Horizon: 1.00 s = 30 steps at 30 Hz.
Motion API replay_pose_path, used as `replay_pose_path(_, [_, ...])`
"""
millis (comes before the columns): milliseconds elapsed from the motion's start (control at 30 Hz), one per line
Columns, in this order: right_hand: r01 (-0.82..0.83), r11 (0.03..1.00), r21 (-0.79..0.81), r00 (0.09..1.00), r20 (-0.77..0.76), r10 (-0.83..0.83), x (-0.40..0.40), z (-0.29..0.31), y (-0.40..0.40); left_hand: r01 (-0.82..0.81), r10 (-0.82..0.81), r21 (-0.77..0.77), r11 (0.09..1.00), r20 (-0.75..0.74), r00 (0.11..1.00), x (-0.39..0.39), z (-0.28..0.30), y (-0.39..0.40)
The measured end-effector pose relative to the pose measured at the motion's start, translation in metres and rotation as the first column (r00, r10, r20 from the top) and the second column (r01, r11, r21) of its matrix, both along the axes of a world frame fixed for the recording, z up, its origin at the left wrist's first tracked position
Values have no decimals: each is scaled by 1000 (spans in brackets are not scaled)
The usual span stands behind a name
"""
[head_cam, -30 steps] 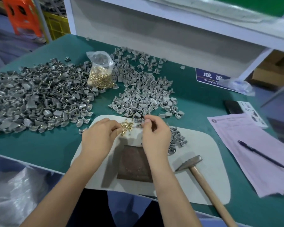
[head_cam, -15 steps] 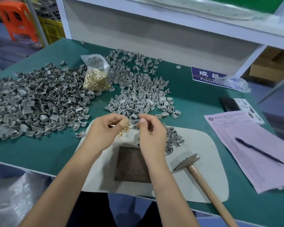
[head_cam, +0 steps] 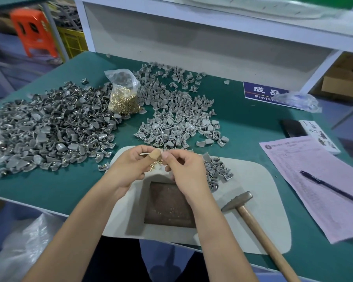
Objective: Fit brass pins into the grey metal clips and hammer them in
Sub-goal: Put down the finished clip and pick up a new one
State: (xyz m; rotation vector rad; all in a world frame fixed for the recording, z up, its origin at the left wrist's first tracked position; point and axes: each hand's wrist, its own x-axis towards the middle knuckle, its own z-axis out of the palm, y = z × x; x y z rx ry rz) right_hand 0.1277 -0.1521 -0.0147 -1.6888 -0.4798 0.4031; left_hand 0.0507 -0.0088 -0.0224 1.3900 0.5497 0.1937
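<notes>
My left hand (head_cam: pixel 128 167) and my right hand (head_cam: pixel 183 165) meet above the white mat (head_cam: pixel 259 192), fingertips touching. The left hand holds a small cluster of brass pins (head_cam: pixel 154 165); its thumb wears a tan plaster. The right hand pinches something small at the left thumb, and I cannot tell whether it is a pin or a clip. A dark metal block (head_cam: pixel 169 204) lies on the mat under the hands. A hammer (head_cam: pixel 253 216) with a wooden handle rests to the right. Loose grey clips (head_cam: pixel 171 119) lie behind the mat, with a few more (head_cam: pixel 218 171) on it.
A large heap of grey clips (head_cam: pixel 45 131) covers the left of the green table (head_cam: pixel 249 123). A plastic bag of brass pins (head_cam: pixel 123 94) stands at the back. Pink paper (head_cam: pixel 314 180) with a pen (head_cam: pixel 330 187) lies at the right, a blue sign (head_cam: pixel 261 92) behind it.
Both hands have lifted slightly off the mat and come closer together, fingertips now touching. The camera has tilted, so the table sits lower in view.
</notes>
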Motion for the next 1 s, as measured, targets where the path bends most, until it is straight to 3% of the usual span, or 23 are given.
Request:
replay_pose_path(67, [58,998,-5,997,-47,-58,1,-1,0,-26,29,174,984,-16,999,-3,-3,3])
replay_pose_path(167, [172,985,13,984,-55,-171,2,-5,-2,15,69,620,785,-112,991,-7,-12,10])
replay_pose_path(267, [200,979,33,980,-30,-199,2,-6,-3,92,44,723,685,-167,985,-8,-16,12])
replay_pose_path(400, [155,986,-53,980,131,-147,-1,-6,-1,-37,152,868,495,-45,987,6,-16,14])
replay_pose_path(500, [137,988,-76,981,149,-124,-3,-5,-1,34,131,919,393,-93,987,18,-18,24])
replay_pose_path(567, [137,988,-76,981,145,-125,-3,-4,-2,116,117,912,393,-175,978,25,-18,32])
replay_pose_path(767, [128,988,-88,981,158,-113,-2,-4,-2,176,106,907,383,-232,967,38,-16,40])
replay_pose_path(1000, [109,988,-108,980,179,-89,-2,-4,-1,224,77,935,273,-254,964,50,-3,52])
